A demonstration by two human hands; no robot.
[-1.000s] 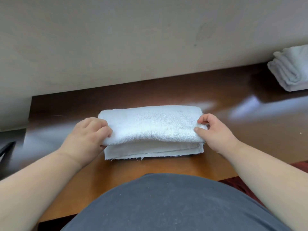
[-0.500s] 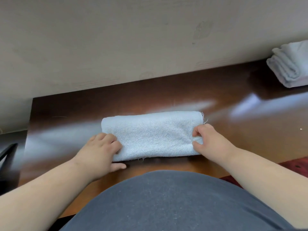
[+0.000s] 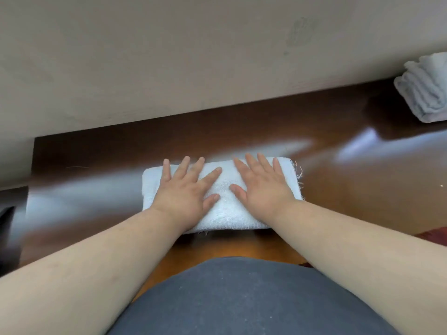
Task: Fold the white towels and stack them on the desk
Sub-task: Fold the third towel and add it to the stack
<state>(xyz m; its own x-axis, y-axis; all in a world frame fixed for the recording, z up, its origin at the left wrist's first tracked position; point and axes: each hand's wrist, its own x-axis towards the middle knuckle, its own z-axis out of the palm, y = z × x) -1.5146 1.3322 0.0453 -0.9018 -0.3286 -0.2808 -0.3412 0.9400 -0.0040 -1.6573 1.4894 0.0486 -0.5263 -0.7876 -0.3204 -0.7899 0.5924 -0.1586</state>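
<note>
A white towel (image 3: pixel 225 209), folded into a narrow rectangle, lies on the brown desk (image 3: pixel 350 194) right in front of me. My left hand (image 3: pixel 186 189) rests flat on its left half with the fingers spread and straight. My right hand (image 3: pixel 262 184) lies flat on its right half, fingers straight too. Frayed threads show at the towel's right end. A stack of folded white towels (image 3: pixel 425 93) sits at the far right of the desk, cut off by the frame edge.
A beige wall (image 3: pixel 193 56) runs along the back of the desk. The desk's left end (image 3: pixel 33 165) is near my left arm, with a dark object (image 3: pixel 7 226) beyond it. My grey shirt fills the bottom of the view.
The top layer came down toward me to finish the fold. Both hands let go of the towel's ends and now lie flat on top of it.
</note>
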